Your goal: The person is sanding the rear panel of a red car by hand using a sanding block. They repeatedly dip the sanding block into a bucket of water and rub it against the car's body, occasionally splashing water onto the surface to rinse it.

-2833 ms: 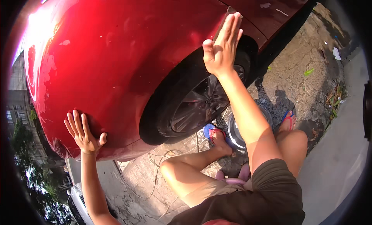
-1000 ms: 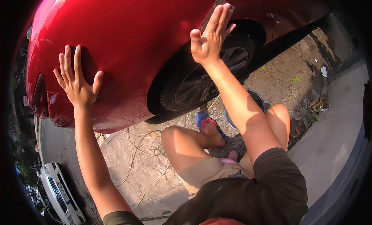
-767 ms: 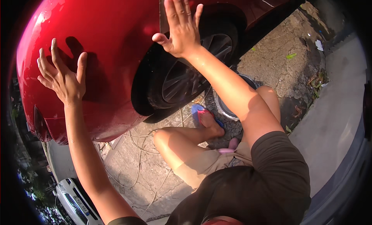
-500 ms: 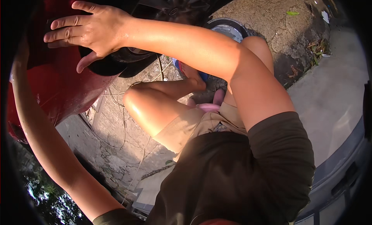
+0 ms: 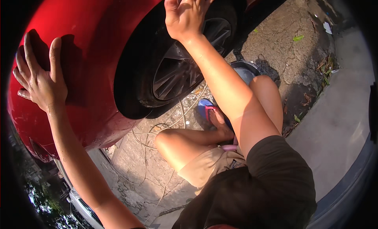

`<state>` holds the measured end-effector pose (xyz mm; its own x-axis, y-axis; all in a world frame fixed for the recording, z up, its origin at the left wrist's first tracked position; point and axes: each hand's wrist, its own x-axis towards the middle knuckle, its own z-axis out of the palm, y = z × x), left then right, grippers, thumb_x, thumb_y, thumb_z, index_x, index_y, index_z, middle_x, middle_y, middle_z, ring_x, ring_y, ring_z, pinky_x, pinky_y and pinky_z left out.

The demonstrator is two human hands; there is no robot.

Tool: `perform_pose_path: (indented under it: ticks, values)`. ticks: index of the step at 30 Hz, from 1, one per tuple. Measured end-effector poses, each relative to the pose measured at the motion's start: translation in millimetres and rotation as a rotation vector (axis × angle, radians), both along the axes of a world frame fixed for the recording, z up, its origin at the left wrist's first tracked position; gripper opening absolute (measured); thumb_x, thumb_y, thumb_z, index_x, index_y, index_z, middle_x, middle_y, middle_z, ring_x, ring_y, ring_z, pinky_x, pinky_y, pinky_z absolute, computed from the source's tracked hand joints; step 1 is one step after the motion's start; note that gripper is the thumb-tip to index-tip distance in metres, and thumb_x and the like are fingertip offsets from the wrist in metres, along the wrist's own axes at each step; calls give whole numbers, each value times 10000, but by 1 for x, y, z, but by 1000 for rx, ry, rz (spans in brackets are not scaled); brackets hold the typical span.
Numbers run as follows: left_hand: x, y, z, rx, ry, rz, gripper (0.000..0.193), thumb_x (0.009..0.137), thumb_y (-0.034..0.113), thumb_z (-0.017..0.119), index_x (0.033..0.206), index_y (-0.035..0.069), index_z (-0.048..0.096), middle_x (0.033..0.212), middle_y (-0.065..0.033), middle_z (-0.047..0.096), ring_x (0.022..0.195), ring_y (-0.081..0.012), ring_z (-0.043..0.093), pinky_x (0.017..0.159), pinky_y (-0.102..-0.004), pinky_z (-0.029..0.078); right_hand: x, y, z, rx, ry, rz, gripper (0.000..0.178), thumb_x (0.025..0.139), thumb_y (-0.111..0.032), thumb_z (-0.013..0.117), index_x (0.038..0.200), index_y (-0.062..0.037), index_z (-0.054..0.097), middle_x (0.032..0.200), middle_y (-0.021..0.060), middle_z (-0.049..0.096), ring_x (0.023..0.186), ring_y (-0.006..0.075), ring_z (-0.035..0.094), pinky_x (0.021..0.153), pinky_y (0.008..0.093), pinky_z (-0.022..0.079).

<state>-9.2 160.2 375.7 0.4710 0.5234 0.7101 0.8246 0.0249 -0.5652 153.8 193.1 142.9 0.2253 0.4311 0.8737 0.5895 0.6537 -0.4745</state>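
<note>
My left hand point(image 5: 42, 81), wet and with its fingers spread, is at the glossy red car body point(image 5: 90, 71); its shadow falls on the paint beside it. Whether the palm presses on the panel cannot be told. In front of the car's wheel point(image 5: 175, 67), near the dark wheel arch, my right hand point(image 5: 188, 16) is raised. Its thumb stands apart, and its fingers stretch toward the top edge, where their tips are cut off. Neither hand shows anything in it. Drops of water shine on my forearms.
A dark-rimmed bucket point(image 5: 246, 71) stands beyond my knee. A thin pale hose or cord point(image 5: 145, 158) loops over the cracked concrete. My foot wears a blue sandal point(image 5: 204, 109) with a pink strap. Leaves lie along the kerb point(image 5: 325, 71).
My right hand has moved right, from the red panel to in front of the wheel. My left hand has come fully into view at the panel. The view has shifted, showing more of the car.
</note>
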Motion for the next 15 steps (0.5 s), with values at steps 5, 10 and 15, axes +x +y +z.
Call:
perform_pose_path:
  ticks: [5,10,15]
  values:
    - [-6,-26,17,11,-14,64,891,885,827,534,1632,383,337,1710,-107,287,1557,-480,218,1137,-820,163,-27,-44,23,-88,-134,262,1141,896,-897,319,1685,-94,134,1757,181,61,1621,397,41,1255,661,60]
    - [2,-26,24,18,-18,78,900,891,816,541,1640,364,329,1714,-120,271,1556,-495,209,1133,-820,162,27,13,28,-25,-1,47,1100,926,-861,338,1669,-62,201,1750,158,147,1626,285,122,1271,619,41]
    - [-2,-27,15,-24,-49,92,899,901,802,545,1646,355,316,1716,-135,256,1555,-511,193,1136,-818,154,-31,-46,44,108,-309,230,1080,897,-867,366,1679,-138,218,1760,48,157,1630,215,95,1286,592,-4]
